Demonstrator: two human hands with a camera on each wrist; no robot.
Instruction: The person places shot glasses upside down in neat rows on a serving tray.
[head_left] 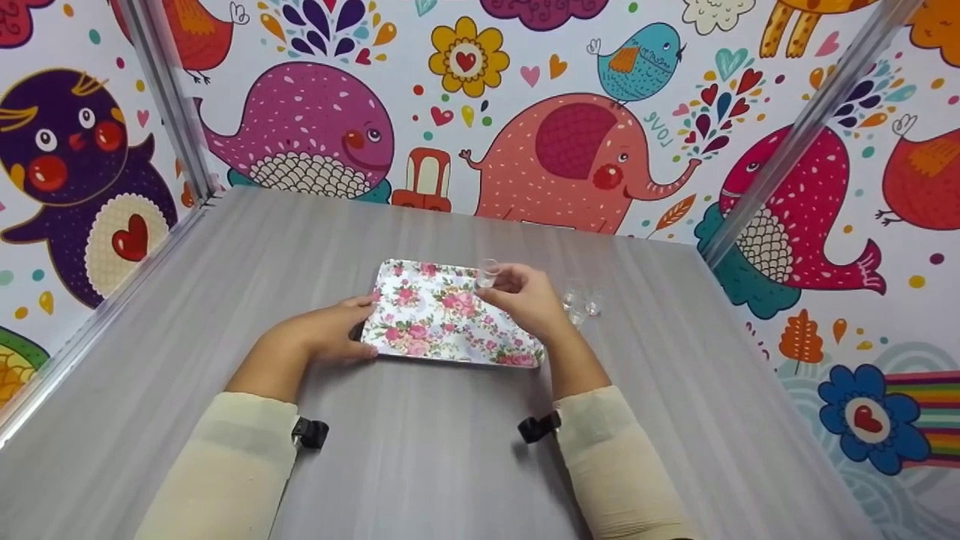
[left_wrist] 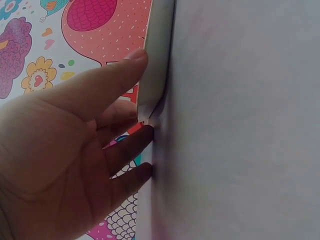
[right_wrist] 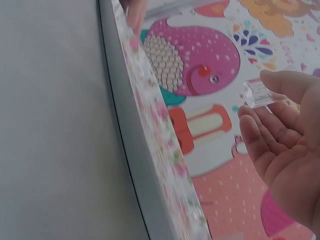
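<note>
- Tray [head_left: 439, 326], floral, on table [head_left: 420, 450].
- Left hand [head_left: 334, 330]: fingers spread along tray's left edge, thumb at near-left corner. Light contact should suffice for steadying; pressing down on the rim could tip it.
- Right hand [head_left: 525, 296]: thumb and fingertip pinching small clear cup [head_left: 488, 274], above tray's far right part.
- Judgement: lower slowly, cup square to tray; loosen pinch only once seated.
- Other cups [head_left: 592, 302], right of tray: keep wrist clear.

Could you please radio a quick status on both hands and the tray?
Left hand touching floral tray, left side. Right hand pinching clear cup, up off tray. Other cups right of tray.
</note>
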